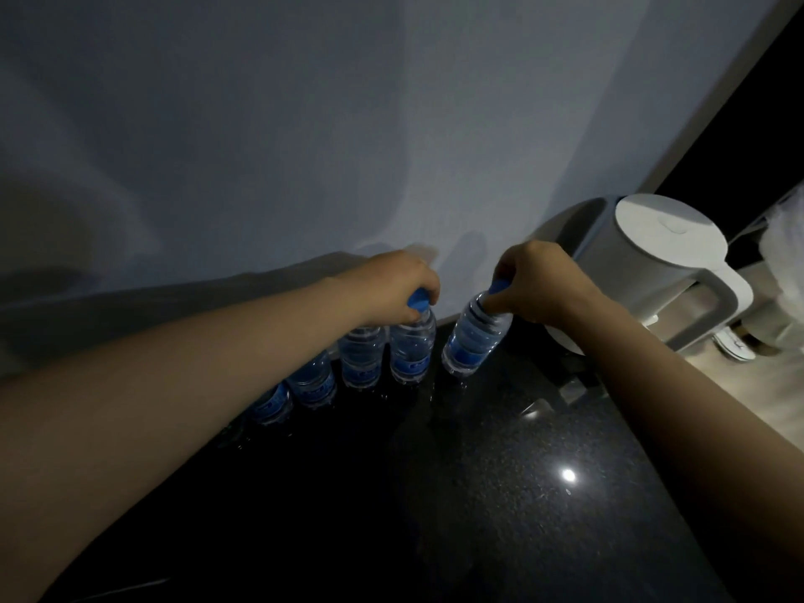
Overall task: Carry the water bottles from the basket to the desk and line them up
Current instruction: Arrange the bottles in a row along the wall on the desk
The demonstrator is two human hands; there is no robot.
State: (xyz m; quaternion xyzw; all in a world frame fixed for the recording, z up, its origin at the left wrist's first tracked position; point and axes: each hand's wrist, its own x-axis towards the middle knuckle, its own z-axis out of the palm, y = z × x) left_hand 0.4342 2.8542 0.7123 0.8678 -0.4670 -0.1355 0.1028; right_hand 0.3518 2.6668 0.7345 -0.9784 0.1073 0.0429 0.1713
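Several small clear water bottles with blue caps and blue labels stand in a row along the wall on the dark speckled desk. My left hand grips the cap of the upright bottle at the row's right end. To its right, apart from the row, my right hand pinches the cap of another bottle, which is tilted with its base near the desk top. Two further bottles show to the left, and one more is partly hidden under my left forearm. The basket is out of view.
A white electric kettle stands on the desk just right of my right hand, against the pale wall. Beyond it at the far right lie a lit lighter surface and something white wrapped in plastic.
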